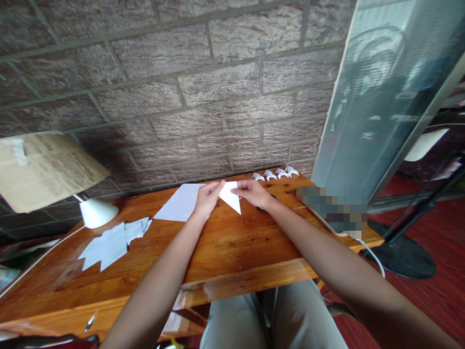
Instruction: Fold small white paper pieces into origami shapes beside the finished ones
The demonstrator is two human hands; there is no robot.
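Observation:
Both my hands meet over the far middle of a wooden table (232,247). Between them is a small white paper folded into a triangle (231,197), its tip pointing toward me. My left hand (208,198) pinches the triangle's left upper edge with closed fingers. My right hand (253,192) grips its right upper corner, fingers curled over it. A flat white paper sheet (178,203) lies on the table just left of my left hand.
Several small folded paper pieces (275,173) sit in a row at the table's back edge by the brick wall. Cut paper scraps (111,242) lie at the left. A white lamp base (95,212) with a paper shade (39,167) stands far left. A blurred object (332,211) lies at right.

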